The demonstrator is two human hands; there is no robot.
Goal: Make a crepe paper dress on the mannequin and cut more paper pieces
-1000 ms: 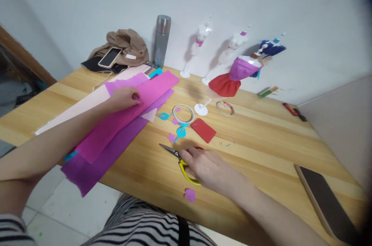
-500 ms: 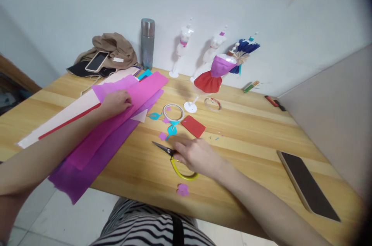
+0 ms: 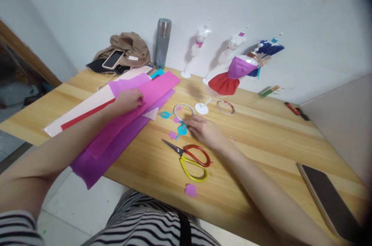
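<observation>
My left hand (image 3: pixel 129 100) rests on a pink paper strip (image 3: pixel 165 81), fingers curled in; a small purple bit shows by the fingertips, too small to name. Beneath lies purple paper (image 3: pixel 113 157). My right hand (image 3: pixel 205 131) is low over the table, fingers pressed together beside the tape roll (image 3: pixel 184 112) and a blue leaf cutout (image 3: pixel 182 130); what they pinch, if anything, is hidden. Scissors (image 3: pixel 188 160) with one red and one yellow handle lie spread in front of it. A purple flower cutout (image 3: pixel 191 190) lies near the table edge.
Miniature dress forms stand along the wall, one in a purple top and red skirt (image 3: pixel 225 83). A grey thermos (image 3: pixel 163 43) and brown cloth bag (image 3: pixel 130 46) are at back left. A phone (image 3: pixel 325 195) lies on the right, a clear tape roll (image 3: pixel 226 107) further back.
My right hand has let go of the scissors and moved away from me to the tape roll and leaf cutouts. The red card is out of sight. My left hand stays on the paper.
</observation>
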